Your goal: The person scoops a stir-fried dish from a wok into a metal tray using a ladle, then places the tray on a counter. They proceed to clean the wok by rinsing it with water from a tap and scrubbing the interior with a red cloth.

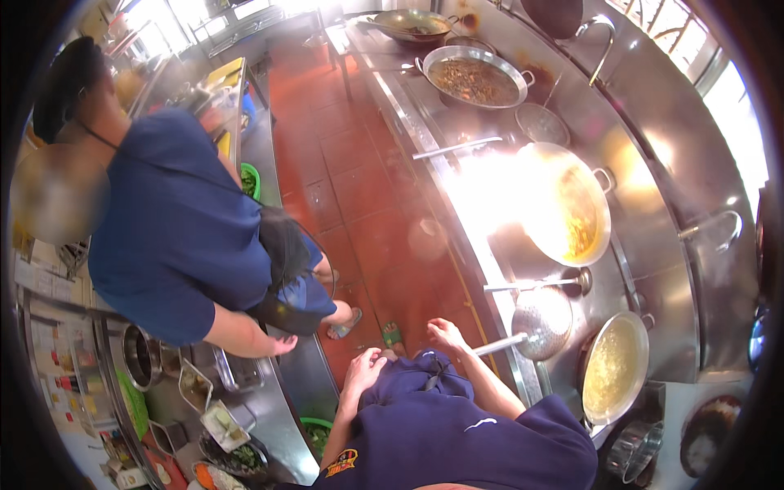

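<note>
My left hand [367,367] hangs by my left thigh with its fingers loosely curled and nothing visible in it. Beside my right thigh, my right hand [446,334] is held with the fingers apart and empty. Nearest to it is the handle of a perforated metal skimmer [542,324], lying on the edge of the steel cooking range. A ladle [584,280] rests just beyond the skimmer. One wok [599,220] holds yellowish food beside a strong glare. Another wok [614,367], nearer me, contains bubbling pale liquid.
A co-worker in a blue shirt [177,214] stands at the left. A wok of dark broth [473,81] sits farther along the range. Food containers [225,425] stand on the left steel counter, with green baskets of leaves [317,433] below. Red tiled floor [349,202] runs between.
</note>
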